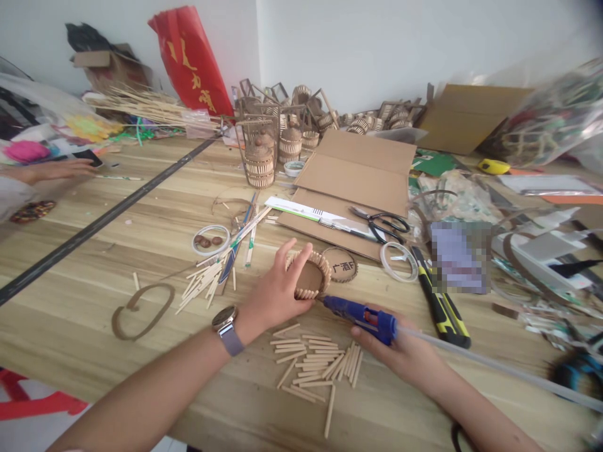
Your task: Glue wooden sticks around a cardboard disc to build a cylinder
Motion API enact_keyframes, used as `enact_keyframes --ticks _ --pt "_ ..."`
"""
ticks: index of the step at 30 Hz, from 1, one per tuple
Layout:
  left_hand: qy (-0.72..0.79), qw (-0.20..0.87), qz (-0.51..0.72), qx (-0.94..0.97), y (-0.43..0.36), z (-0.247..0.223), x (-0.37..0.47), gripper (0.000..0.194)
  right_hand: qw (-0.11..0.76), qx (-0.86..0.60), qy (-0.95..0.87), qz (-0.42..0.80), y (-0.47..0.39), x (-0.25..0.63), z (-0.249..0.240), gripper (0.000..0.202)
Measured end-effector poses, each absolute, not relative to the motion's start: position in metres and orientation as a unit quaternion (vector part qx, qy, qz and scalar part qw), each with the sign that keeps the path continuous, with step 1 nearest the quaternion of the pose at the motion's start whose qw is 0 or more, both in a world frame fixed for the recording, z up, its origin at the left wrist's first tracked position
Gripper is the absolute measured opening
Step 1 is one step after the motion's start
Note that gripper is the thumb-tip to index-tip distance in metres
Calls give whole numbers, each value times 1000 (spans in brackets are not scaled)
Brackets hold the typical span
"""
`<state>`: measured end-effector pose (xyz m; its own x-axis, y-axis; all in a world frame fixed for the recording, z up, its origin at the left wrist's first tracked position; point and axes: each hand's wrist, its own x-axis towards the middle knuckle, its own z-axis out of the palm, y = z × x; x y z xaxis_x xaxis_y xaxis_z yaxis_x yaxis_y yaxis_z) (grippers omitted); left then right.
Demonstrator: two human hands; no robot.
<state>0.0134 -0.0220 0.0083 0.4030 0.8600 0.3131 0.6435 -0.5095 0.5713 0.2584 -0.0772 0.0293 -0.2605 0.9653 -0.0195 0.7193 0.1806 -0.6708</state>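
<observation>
Near the middle of the table my left hand (273, 289), with a watch at the wrist, grips a small round cardboard basket (325, 270) ringed with short wooden sticks. Its open top faces me. A blue hot glue gun (351, 312) is held in my right hand (409, 355), its nozzle close to the basket's lower right rim; whether it touches I cannot tell. A long whitish glue stick (499, 359) trails from its back. Below both hands lie several loose wooden sticks (318, 364). A cardboard disc (340, 263) with printed characters rests just behind the basket.
Scissors (384, 223), a tape roll (399, 261) and a yellow-black utility knife (443, 301) lie to the right. Behind are cardboard sheets (358, 163) and several finished lidded baskets (260, 164). A dark metal strip (117, 210) crosses the left side; beyond it another person's hand (61, 168) rests.
</observation>
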Motion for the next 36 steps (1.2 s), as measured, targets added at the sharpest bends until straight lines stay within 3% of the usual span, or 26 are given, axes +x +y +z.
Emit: enact_keyframes --ticks 29,36 --pt "459 181 287 821 -22 13 14 111 220 -555 -750 285 -78 256 33 30" --pt "461 182 287 820 -21 10 13 110 344 -595 -650 325 -74 269 31 34"
